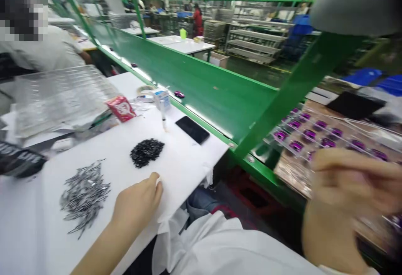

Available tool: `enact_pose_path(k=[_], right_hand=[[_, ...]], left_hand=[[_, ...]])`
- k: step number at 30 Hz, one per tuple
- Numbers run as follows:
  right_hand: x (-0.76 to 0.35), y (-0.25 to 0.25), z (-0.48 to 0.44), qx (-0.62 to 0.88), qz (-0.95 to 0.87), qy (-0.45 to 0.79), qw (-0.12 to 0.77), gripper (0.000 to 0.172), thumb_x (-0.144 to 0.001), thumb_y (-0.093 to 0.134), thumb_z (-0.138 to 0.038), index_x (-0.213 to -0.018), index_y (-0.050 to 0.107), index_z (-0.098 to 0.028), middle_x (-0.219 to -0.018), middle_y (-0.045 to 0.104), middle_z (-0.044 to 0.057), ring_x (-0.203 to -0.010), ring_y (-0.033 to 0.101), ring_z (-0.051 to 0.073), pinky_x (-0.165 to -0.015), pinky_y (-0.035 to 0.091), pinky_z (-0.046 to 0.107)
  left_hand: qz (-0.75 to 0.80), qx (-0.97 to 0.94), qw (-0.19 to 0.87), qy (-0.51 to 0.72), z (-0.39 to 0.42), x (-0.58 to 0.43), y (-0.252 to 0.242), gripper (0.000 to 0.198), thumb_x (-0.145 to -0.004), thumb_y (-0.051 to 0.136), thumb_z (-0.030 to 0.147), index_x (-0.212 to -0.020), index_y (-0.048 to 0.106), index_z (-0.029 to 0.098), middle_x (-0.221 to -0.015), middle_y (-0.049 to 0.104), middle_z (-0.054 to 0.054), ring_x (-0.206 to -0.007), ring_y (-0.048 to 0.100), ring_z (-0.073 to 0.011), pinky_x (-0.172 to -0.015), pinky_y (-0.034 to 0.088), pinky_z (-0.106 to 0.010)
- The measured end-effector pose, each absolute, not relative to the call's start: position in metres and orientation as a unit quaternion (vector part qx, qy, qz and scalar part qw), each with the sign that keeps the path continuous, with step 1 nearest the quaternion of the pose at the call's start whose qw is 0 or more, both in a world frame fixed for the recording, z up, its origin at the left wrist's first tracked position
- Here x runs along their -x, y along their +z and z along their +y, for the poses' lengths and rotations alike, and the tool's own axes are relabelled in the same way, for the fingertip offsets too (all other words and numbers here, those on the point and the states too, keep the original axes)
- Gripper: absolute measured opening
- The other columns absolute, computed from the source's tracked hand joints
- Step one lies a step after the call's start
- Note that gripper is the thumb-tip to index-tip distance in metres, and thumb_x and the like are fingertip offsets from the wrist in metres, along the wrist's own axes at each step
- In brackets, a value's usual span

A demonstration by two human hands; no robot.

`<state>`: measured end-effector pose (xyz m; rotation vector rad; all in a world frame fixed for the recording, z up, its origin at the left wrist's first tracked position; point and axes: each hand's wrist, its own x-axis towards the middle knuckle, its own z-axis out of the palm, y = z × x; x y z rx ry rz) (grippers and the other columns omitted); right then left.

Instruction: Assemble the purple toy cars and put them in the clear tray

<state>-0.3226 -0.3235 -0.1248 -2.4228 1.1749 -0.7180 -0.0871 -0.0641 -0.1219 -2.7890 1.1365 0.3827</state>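
My left hand (pixel 136 203) rests on the white tabletop (pixel 185 162), its fingers curled together; a small pale bit shows at the fingertips, too small to name. Just beyond it lies a heap of small black parts (pixel 147 152). To its left is a loose pile of thin grey, wire-like pieces (pixel 86 195). My right hand (pixel 348 191), smeared by motion, is raised at the right over a clear tray (pixel 287 144) of shiny purple-and-black pieces (pixel 309 134) shaped like small toy cars. Whether it holds anything cannot be made out.
A black phone (pixel 192 130), a syringe-like tube (pixel 163 118), a small box (pixel 161 99) and a red packet (pixel 121 108) lie on the table. Beyond runs a green conveyor belt (pixel 201 73) with a slanting green post (pixel 282 99). Stacked clear trays (pixel 63 94) and another person (pixel 47 48) are left.
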Motion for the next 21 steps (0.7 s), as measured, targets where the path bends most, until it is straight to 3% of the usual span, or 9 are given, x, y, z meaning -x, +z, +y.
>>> enact_pose_path(k=[2,5,9,21], right_hand=[[0.237,-0.128,-0.315,0.877,0.285,-0.322,0.216,0.038,-0.083,0.031,-0.044,-0.101,0.055,-0.021,-0.083,0.062,0.007,-0.082,0.062,0.024,-0.070,0.051,0.042],[0.105,-0.119,-0.324,0.908,0.217,-0.287,0.213,0.034,-0.088,0.032,-0.033,-0.114,0.050,-0.023,-0.113,0.057,0.006,-0.100,0.056,0.018,-0.086,0.046,0.033],[-0.024,-0.119,-0.354,0.933,0.242,-0.194,0.182,0.033,-0.087,0.046,-0.027,-0.117,0.050,-0.013,-0.122,0.050,0.013,-0.112,0.048,0.023,-0.094,0.039,0.042],[-0.102,-0.166,-0.398,0.943,0.322,-0.031,0.080,0.036,-0.086,0.051,-0.034,-0.116,0.050,-0.015,-0.120,0.050,0.009,-0.106,0.051,0.022,-0.088,0.043,0.045]], left_hand=[[0.351,0.930,0.039,0.102,-0.068,0.085,-0.125,0.032,-0.089,0.023,0.025,-0.099,0.053,0.018,-0.080,0.067,-0.006,-0.076,0.064,-0.0256,-0.057,0.042,-0.031],[0.344,0.936,-0.002,0.072,-0.063,0.085,-0.137,0.028,-0.090,0.026,0.022,-0.100,0.052,0.018,-0.083,0.066,-0.006,-0.079,0.062,-0.0235,-0.062,0.043,-0.031],[0.358,0.930,-0.035,0.080,-0.055,0.085,-0.146,0.025,-0.087,0.032,0.022,-0.101,0.052,0.016,-0.087,0.064,-0.009,-0.084,0.059,-0.0251,-0.071,0.045,-0.036],[0.355,0.923,-0.071,0.131,-0.050,0.074,-0.152,0.024,-0.084,0.036,0.022,-0.102,0.051,0.015,-0.087,0.063,-0.008,-0.079,0.059,-0.0239,-0.069,0.048,-0.037]])
